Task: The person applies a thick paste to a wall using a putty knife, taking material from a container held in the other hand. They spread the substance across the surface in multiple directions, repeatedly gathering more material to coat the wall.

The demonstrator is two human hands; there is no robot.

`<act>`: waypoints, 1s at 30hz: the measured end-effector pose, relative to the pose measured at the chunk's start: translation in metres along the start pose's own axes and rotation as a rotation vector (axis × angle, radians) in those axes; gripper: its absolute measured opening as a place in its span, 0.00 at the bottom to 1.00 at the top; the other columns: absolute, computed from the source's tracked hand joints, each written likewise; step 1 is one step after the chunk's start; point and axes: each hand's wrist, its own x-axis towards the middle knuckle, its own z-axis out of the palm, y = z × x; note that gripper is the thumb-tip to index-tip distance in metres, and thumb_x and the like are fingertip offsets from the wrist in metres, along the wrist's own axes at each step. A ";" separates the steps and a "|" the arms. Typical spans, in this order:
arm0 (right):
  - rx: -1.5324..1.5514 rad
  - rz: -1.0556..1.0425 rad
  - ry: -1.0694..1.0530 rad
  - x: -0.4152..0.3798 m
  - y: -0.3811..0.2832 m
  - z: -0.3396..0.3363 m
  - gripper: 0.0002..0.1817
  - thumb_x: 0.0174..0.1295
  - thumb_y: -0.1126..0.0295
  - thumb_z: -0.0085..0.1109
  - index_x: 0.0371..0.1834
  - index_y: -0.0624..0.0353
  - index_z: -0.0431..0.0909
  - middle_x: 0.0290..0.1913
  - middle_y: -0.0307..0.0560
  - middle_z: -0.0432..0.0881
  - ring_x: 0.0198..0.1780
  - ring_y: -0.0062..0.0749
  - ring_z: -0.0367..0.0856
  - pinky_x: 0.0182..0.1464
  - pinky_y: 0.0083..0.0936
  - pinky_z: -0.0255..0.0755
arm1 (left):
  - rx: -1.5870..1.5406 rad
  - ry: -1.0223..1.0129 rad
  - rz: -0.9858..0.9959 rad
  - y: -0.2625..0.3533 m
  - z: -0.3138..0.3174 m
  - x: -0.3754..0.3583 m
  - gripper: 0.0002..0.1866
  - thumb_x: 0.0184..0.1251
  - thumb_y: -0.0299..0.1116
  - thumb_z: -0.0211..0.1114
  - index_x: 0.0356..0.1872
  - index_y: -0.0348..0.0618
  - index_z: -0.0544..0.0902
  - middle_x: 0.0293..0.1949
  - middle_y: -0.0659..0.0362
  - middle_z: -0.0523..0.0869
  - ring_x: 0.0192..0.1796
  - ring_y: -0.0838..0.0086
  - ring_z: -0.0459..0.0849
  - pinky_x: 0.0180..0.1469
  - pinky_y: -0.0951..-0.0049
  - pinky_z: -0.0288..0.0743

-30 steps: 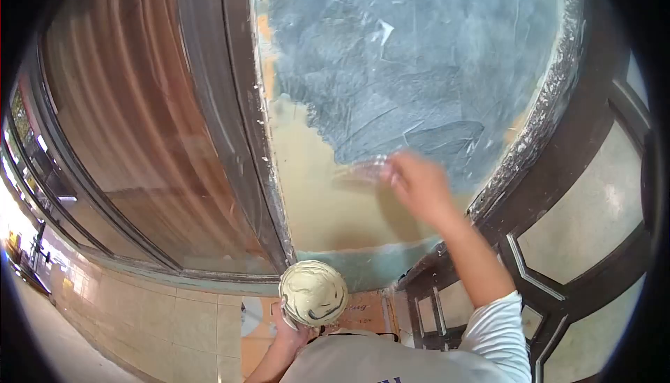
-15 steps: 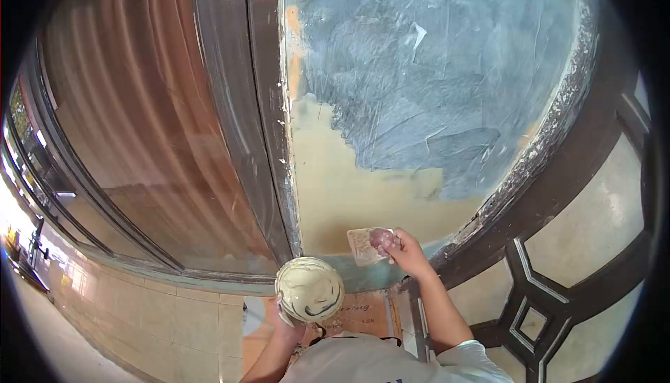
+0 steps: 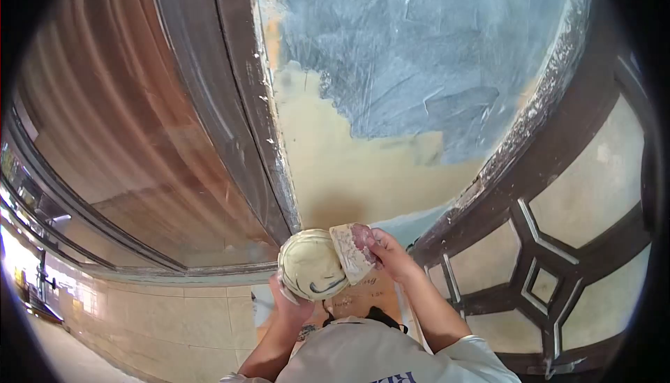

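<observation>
My left hand point(image 3: 292, 304) grips a round bowl of pale cream putty point(image 3: 307, 261) from its near left side. A dark curved mark runs through the putty near the right rim. In my right hand point(image 3: 391, 254) is a flat putty scraper point(image 3: 354, 252), smeared with dried filler and reddish near the fingers. Its broad edge overlaps the bowl's right rim. Beyond both hands rises a wall panel point(image 3: 391, 48), bluish grey above, with a layer of cream putty point(image 3: 328, 153) spread over its lower left part.
A dark wooden frame point(image 3: 241, 104) with chipped paint borders the panel on the left, beside glass with a brown curtain point(image 3: 118, 111) behind it. Dark lattice woodwork point(image 3: 558, 257) stands on the right. Below lie floor tiles point(image 3: 174, 313) and a printed orange board point(image 3: 363, 299).
My right hand has brought the scraper left from near the wall to the bowl's right rim. The bowl sits slightly higher in view, and the camera view has shifted.
</observation>
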 end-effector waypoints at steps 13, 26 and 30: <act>-0.463 -0.202 0.107 -0.023 -0.024 -0.047 0.11 0.72 0.65 0.53 0.50 0.59 0.76 0.38 0.34 0.77 0.38 0.16 0.73 0.39 0.19 0.70 | -0.502 0.156 -0.007 0.026 -0.012 0.009 0.30 0.69 0.51 0.42 0.61 0.41 0.74 0.56 0.56 0.81 0.57 0.65 0.81 0.58 0.62 0.77; -0.765 -0.755 0.238 -0.030 -0.068 0.026 0.10 0.58 0.75 0.64 0.43 0.58 0.84 0.43 0.51 0.80 0.47 0.39 0.80 0.50 0.28 0.73 | -0.429 0.356 0.087 -0.075 -0.036 -0.024 0.37 0.66 0.59 0.46 0.68 0.43 0.65 0.66 0.54 0.71 0.67 0.60 0.71 0.66 0.56 0.69; -0.915 -0.850 0.203 -0.034 -0.072 0.045 0.16 0.47 0.83 0.66 0.41 0.57 0.84 0.43 0.50 0.79 0.48 0.41 0.80 0.49 0.29 0.75 | 0.582 0.371 0.827 -0.074 -0.043 -0.027 0.44 0.52 0.23 0.70 0.69 0.41 0.54 0.63 0.38 0.63 0.62 0.48 0.71 0.60 0.51 0.69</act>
